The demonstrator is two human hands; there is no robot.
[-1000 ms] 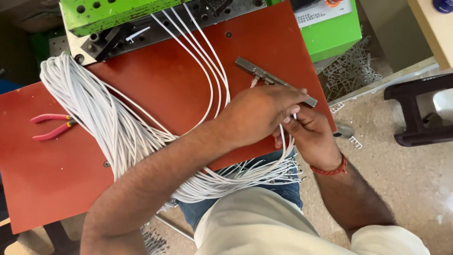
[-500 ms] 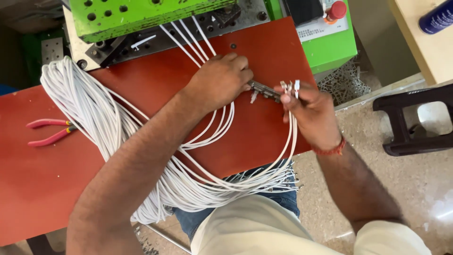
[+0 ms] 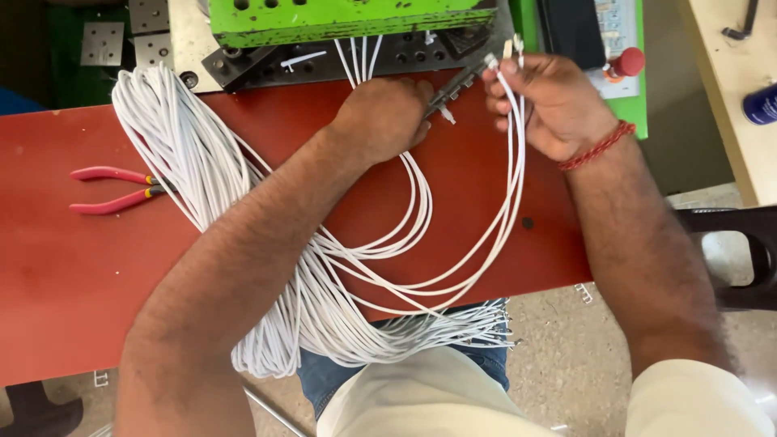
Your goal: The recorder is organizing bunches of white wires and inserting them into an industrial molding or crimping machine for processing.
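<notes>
Two bare hands work at twelve o'clock on a red table (image 3: pixel 73 267): left hand (image 3: pixel 384 117) clamped on a dark metal strip (image 3: pixel 455 85), right hand (image 3: pixel 550 101) pinching white wires (image 3: pixel 511 162) (pink pliers (image 3: pixel 113 188) at nine o'clock).

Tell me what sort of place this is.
Probably a small wire-harness or crimping workshop: a bundle of white wires lies on a red workbench, a green press machine stands behind it, and pink-handled pliers lie nearby.
</notes>
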